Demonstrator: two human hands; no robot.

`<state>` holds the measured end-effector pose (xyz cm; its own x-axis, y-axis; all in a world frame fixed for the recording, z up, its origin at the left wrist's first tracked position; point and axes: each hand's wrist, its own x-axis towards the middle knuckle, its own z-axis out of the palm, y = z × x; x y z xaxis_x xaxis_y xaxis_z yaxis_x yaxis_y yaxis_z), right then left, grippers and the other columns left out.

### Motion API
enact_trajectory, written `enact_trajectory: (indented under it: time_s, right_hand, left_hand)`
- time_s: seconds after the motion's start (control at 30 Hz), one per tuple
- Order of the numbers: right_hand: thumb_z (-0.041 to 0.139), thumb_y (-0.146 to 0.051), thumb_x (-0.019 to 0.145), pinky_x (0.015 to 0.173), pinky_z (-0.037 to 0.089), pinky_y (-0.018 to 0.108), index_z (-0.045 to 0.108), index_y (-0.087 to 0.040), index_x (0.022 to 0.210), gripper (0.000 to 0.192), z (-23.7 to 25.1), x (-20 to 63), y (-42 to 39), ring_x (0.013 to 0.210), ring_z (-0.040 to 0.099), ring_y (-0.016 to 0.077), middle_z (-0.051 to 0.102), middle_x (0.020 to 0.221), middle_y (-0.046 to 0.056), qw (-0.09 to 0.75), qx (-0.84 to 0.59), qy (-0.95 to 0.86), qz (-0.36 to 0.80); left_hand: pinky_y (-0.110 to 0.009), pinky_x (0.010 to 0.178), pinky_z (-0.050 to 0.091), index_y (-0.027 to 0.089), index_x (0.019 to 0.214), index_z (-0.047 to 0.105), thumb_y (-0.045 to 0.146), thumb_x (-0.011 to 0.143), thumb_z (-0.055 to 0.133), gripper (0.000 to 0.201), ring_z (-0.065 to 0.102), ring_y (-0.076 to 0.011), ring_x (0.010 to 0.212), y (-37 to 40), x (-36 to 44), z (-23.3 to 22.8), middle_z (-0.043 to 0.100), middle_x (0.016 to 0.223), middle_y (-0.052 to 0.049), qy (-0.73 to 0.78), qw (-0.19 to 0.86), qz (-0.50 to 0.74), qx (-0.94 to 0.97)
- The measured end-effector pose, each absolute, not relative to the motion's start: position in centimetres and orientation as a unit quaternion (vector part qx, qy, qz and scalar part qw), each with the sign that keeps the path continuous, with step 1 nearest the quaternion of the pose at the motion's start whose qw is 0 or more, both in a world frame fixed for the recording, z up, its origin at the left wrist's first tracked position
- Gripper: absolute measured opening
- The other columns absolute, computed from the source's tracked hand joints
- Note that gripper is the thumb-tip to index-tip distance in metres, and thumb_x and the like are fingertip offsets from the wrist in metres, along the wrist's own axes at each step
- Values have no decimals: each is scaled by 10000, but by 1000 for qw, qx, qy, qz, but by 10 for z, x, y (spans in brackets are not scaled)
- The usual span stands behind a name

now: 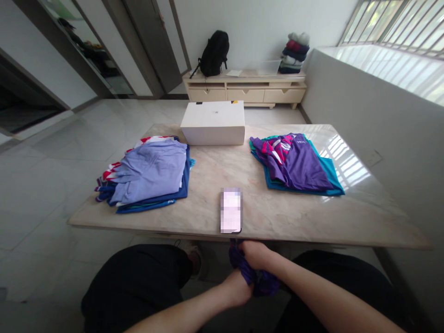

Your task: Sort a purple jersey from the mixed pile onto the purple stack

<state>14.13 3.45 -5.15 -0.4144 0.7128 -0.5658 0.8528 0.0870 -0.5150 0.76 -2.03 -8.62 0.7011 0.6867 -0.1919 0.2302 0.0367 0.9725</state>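
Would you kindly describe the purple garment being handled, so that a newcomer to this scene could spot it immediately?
Start at the marble table and find the phone at its near edge. Just below that edge, over the person's lap, the left hand and right hand grip a bunched purple garment. Unlike the clothes stacked on the tabletop, it is crumpled and off the table.

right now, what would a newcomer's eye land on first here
Probably the two heaps of bright clothes on the marble table: a lilac-topped pile at left, a purple and teal pile at right, a white box behind. Below the near edge, the left hand and right hand clutch a purple garment.
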Motion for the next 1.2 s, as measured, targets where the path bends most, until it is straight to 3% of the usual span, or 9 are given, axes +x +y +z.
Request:
enact_trajectory:
  time_s: [0.27, 0.43, 0.57, 0.7, 0.9, 1.2]
  right_hand:
    - [636, -302, 1025, 951, 580, 432, 723, -157, 1089, 180, -43, 143, 37, 1010, 723, 213, 752, 1094, 61, 80, 509, 739, -434]
    - [649, -178, 969, 924, 567, 407, 750, -150, 1079, 152, -41, 144, 37, 993, 733, 224, 781, 1074, 81, 64, 501, 738, -447]
    - [612, -80, 883, 868, 536, 351, 791, -159, 1054, 260, -44, 143, 36, 959, 738, 251, 803, 1057, 112, 35, 503, 730, -461]
    - [614, -140, 852, 803, 504, 297, 829, -182, 983, 256, -51, 137, 36, 885, 733, 252, 820, 1001, 79, -20, 509, 707, -491]
    - [647, -167, 803, 752, 503, 267, 845, -175, 974, 262, -52, 129, 38, 838, 720, 234, 824, 936, 33, -77, 509, 658, -550]
    - [682, -202, 777, 690, 479, 255, 836, -156, 812, 165, -29, 124, 21, 707, 668, 193, 759, 711, -3, -135, 544, 620, -549]
  left_hand:
    - [-536, 1160, 461, 159, 1362, 619, 203, 902, 624, 463, 607, -352, 1306, -24, 7, -97, 663, 1399, -171, 355, 620, 207, 668]
    - [-527, 1142, 483, 160, 1325, 646, 146, 879, 602, 448, 640, -348, 1265, -24, 7, -98, 684, 1371, -170, 349, 615, 183, 683]
    - [-528, 1182, 443, 157, 1336, 648, 103, 811, 621, 528, 597, -365, 1329, -22, 5, -92, 651, 1432, -165, 341, 605, 151, 703]
    - [-524, 1217, 399, 181, 1288, 678, 134, 796, 630, 497, 568, -367, 1362, -23, 2, -77, 682, 1401, -129, 365, 586, 128, 712]
    - [-524, 1181, 449, 194, 1356, 608, 408, 864, 674, 540, 595, -369, 1330, -27, 3, -46, 675, 1404, -128, 435, 568, 121, 689]
    - [-433, 1213, 416, 182, 1275, 676, 253, 820, 627, 463, 617, -310, 1314, -41, -14, 4, 701, 1375, -100, 408, 582, 118, 693]
